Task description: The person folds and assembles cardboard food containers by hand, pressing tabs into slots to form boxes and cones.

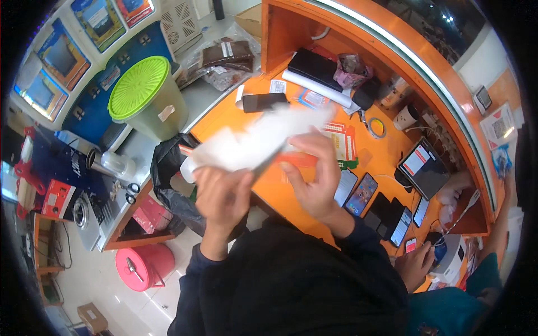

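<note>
- From here I see a crumpled, thin white sheet (241, 147), blurred, above the orange desk (358, 152) at mid-frame.
- The left hand (223, 196), centre-left, has its fingers curled closed on the sheet's near edge.
- The right hand (316, 176), just right of centre, curves half open, thumb apart from fingers; I can't tell whether its fingertips touch the sheet.
- A flat black smartphone (264, 102) lies beyond, upper centre.

Orange desk (280, 199) — phones (361, 194), red cards (344, 143) | tiled floor (120, 308) — pink bucket (159, 263)
</note>
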`<action>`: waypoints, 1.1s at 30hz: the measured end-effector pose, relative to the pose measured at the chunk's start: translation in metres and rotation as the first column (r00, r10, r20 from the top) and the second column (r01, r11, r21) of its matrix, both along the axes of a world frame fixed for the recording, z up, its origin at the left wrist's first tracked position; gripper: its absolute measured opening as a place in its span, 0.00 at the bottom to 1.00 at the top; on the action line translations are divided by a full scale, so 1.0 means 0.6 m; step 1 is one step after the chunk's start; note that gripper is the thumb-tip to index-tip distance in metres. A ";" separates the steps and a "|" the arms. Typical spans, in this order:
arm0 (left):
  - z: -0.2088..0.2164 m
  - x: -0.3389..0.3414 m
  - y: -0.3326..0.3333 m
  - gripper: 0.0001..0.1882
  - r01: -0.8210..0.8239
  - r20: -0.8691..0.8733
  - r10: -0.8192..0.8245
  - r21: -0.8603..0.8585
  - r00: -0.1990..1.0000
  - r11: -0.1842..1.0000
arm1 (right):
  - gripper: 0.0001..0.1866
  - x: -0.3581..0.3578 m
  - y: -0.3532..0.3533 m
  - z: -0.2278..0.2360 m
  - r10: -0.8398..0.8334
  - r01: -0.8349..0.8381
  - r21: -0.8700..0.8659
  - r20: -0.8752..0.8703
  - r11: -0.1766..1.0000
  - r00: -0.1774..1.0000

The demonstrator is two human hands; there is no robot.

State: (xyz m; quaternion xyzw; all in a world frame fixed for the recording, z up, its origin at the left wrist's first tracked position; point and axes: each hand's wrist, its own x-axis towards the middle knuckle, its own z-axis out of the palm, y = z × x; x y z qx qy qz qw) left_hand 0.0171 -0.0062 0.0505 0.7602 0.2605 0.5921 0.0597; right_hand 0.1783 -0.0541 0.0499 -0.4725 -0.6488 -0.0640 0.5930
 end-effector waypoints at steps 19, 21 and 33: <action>-0.076 0.047 0.024 0.19 0.673 0.668 -0.154 -0.654 0.728 0.347 | 0.13 0.015 0.003 -0.068 -0.058 0.070 -0.047 0.212 0.996 0.976; -0.063 0.038 0.024 0.17 0.649 0.656 -0.132 -0.659 0.743 0.380 | 0.12 0.019 0.002 -0.070 -0.029 0.047 -0.085 0.197 0.995 0.980; -0.092 -0.024 0.037 0.14 0.015 -0.179 -0.047 -0.174 0.983 0.985 | 0.06 0.021 0.000 -0.055 0.025 -0.113 -0.161 -0.468 0.980 0.884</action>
